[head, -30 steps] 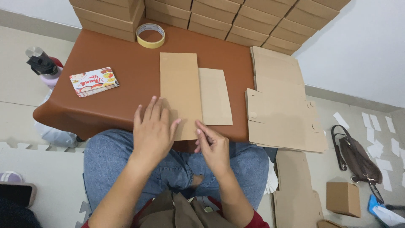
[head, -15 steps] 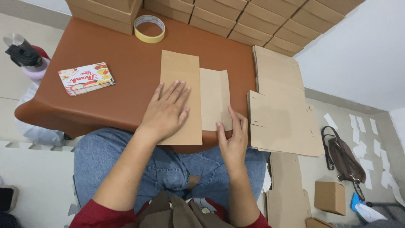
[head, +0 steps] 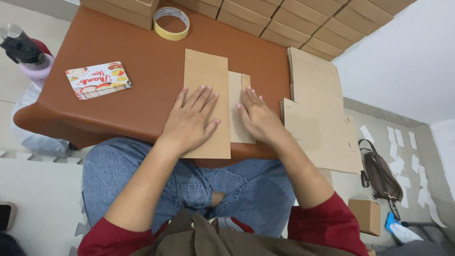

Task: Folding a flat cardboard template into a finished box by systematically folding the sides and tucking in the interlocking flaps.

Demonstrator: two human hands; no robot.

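On the near half of the brown table (head: 118,109) lies a flat folded cardboard blank (head: 206,80), long axis running away from the person, its near end at the table's front edge. A narrower cardboard flap (head: 235,128) shows along its right side.

Left hand (head: 192,121): palm down on the wide panel, fingers spread and flat, pointing away and slightly right. Pressing, not gripping; nothing pinched.

Right hand (head: 258,116): palm down on the narrow flap, fingers together and extended, wrist angled in from the right. Also flat and open, holding nothing.

Both forearms come up from red sleeves (head: 327,223) over blue jeans (head: 246,189).

Change from half a second ago: right hand was at the flap's near right edge, fingers curled along it; now it lies fully on top of the flap. Flap looks narrower now, more of it tucked against the wide panel. Left hand is in much the same spot on the panel.

Surroundings: stack of flat cardboard blanks (head: 317,114) just right of the hands, overhanging the table's right edge. Roll of tape (head: 171,22) at the far side. Printed colourful packet (head: 98,79) well left of the blank. Rows of stacked cardboard boxes (head: 303,23) along the far edge. Dark brown bag (head: 379,175) on the floor at right, small cardboard box (head: 365,215) near it. Bottle with pink base (head: 28,57) at far left, off the table.
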